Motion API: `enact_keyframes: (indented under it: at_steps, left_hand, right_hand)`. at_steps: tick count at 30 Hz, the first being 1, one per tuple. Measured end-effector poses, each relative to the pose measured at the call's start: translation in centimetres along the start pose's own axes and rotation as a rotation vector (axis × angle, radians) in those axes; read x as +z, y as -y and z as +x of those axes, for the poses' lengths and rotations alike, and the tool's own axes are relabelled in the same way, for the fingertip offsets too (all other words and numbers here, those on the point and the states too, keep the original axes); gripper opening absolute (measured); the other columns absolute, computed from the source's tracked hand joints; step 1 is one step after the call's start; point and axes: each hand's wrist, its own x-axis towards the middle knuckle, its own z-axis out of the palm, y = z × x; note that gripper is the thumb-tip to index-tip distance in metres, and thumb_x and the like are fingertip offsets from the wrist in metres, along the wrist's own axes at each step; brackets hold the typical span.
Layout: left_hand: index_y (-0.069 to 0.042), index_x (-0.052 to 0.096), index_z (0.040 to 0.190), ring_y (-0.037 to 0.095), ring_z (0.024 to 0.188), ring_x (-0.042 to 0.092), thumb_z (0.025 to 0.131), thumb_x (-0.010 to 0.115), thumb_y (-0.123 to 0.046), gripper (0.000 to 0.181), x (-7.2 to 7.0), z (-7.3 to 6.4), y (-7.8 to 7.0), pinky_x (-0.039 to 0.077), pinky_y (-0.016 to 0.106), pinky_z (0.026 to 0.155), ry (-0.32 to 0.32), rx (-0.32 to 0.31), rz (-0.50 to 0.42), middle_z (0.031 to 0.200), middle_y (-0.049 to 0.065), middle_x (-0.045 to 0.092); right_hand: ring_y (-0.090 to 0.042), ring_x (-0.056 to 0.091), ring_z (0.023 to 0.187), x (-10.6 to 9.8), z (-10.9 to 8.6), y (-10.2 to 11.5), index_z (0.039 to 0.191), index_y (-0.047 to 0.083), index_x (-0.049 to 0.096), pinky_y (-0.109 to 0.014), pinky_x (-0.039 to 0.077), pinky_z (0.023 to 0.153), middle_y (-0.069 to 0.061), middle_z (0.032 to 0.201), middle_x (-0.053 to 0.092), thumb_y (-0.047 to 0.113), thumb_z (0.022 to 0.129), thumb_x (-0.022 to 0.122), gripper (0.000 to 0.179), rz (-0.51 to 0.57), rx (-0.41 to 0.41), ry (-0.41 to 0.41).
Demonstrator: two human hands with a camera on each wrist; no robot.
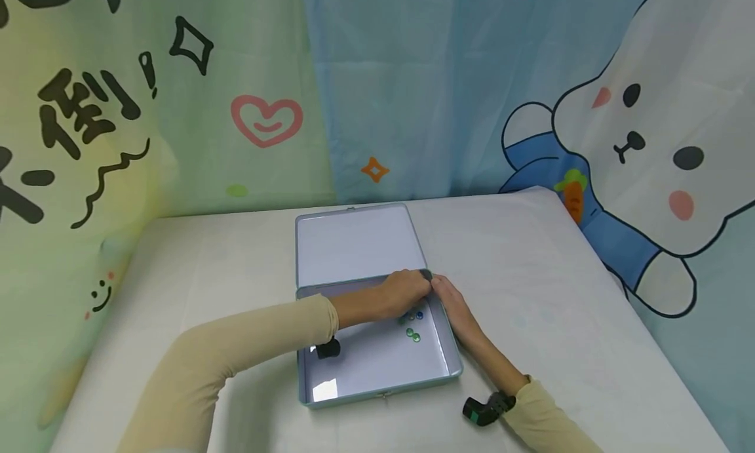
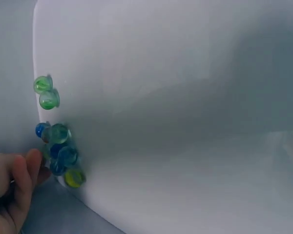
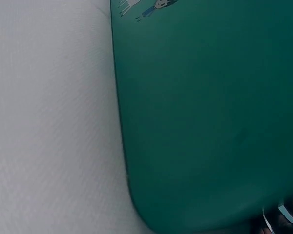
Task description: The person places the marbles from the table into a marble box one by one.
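An opened tin box [image 1: 377,391] has my left hand [image 1: 404,292] reaching across it to its back right corner. Those fingers are curled, and a small dark object [image 1: 426,275] shows at their tips, its kind unclear. In the left wrist view, the fingers [image 2: 27,175] are beside a cluster of glass marbles [image 2: 63,156] along the wall. Two green marbles [image 2: 46,92] lie apart from the cluster. My right hand [image 1: 457,309] lies along the outside of the right wall, fingertips close to the left hand's. Its fingertips are mostly out of the right wrist view, beyond the green outer wall [image 3: 210,117].
The lid [image 1: 360,243] is folded back behind the box on the white-covered table [image 1: 236,256]. A printed curtain [image 1: 407,79] hangs behind and around the table. A black wrist camera [image 1: 486,410] is strapped to my right wrist, beside the box's front right corner.
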Motion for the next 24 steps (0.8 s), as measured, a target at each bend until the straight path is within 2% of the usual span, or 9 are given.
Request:
enact_keyframes:
  at_steps: [6,9,12,15,18,20,22,24]
  left_hand:
    - [-0.009,0.068,0.082,0.003,0.056,0.050,0.094,0.060,-0.013,0.015,0.4,0.0,0.1,0.037,0.010,0.053,0.021,-0.040,-0.017,0.070,-0.001,0.067]
    - [-0.009,0.068,0.084,0.003,0.056,0.050,0.094,0.061,-0.012,0.013,0.3,-0.2,0.2,0.038,0.009,0.053,0.019,-0.047,-0.026,0.070,-0.001,0.067]
    - [-0.009,0.071,0.092,0.004,0.063,0.058,0.092,0.064,-0.015,0.009,-0.7,-0.7,0.1,0.043,0.010,0.056,0.016,-0.053,-0.020,0.079,-0.001,0.071]
    - [-0.010,0.072,0.102,0.007,0.075,0.066,0.091,0.066,-0.017,0.013,-2.9,-1.8,0.0,0.049,0.014,0.063,0.004,-0.037,-0.006,0.091,0.000,0.073]
    - [-0.010,0.071,0.108,0.010,0.084,0.067,0.093,0.065,-0.021,0.020,-5.3,-4.0,0.1,0.053,0.019,0.070,-0.061,-0.001,-0.025,0.099,0.001,0.073]
    - [-0.010,0.068,0.115,0.012,0.091,0.067,0.094,0.063,-0.028,0.028,-6.5,-6.3,0.4,0.055,0.024,0.076,-0.151,0.000,-0.040,0.106,0.002,0.072]
    - [-0.011,0.059,0.131,0.016,0.109,0.064,0.095,0.060,-0.038,0.045,-7.4,-8.9,0.8,0.053,0.032,0.093,-0.236,-0.063,-0.041,0.123,0.003,0.067]
    - [-0.013,0.042,0.146,0.024,0.131,0.051,0.094,0.056,-0.049,0.064,-7.7,-11.7,1.3,0.042,0.043,0.108,-0.289,-0.181,-0.025,0.143,0.005,0.053]
  right_hand:
    - [-0.035,0.034,0.142,0.2,0.4,-0.1,0.145,0.006,0.037,-0.051,0.022,0.120,-0.019,0.149,0.040,0.043,0.105,0.028,0.055,-0.006,0.007,-0.006]
    - [-0.035,0.033,0.143,0.2,0.6,-0.1,0.145,0.006,0.037,-0.051,0.021,0.120,-0.020,0.150,0.040,0.043,0.105,0.028,0.056,-0.015,0.006,0.004]
    - [-0.035,0.034,0.142,0.2,0.8,-0.1,0.144,0.006,0.039,-0.050,0.023,0.119,-0.019,0.149,0.041,0.044,0.105,0.028,0.056,-0.025,0.009,0.010]
    - [-0.034,0.042,0.134,0.0,0.9,0.1,0.144,0.009,0.040,-0.046,0.034,0.111,-0.018,0.145,0.045,0.046,0.104,0.028,0.055,-0.033,0.024,0.016]
    - [-0.033,0.048,0.126,-0.5,0.8,0.2,0.144,0.011,0.040,-0.040,0.041,0.102,-0.018,0.140,0.048,0.047,0.103,0.030,0.055,-0.046,0.034,0.012]
    - [-0.034,0.046,0.130,-0.9,0.7,0.1,0.145,0.010,0.037,-0.043,0.042,0.105,-0.018,0.143,0.046,0.046,0.104,0.032,0.055,-0.051,0.015,0.014]
    - [-0.036,0.043,0.134,-1.4,0.4,0.1,0.146,0.007,0.035,-0.048,0.040,0.109,-0.019,0.146,0.043,0.041,0.104,0.034,0.053,-0.076,-0.043,-0.002]
    - [-0.036,0.040,0.138,-2.0,0.0,0.1,0.146,0.006,0.036,-0.052,0.036,0.111,-0.019,0.148,0.042,0.035,0.105,0.038,0.050,-0.142,-0.138,-0.037]
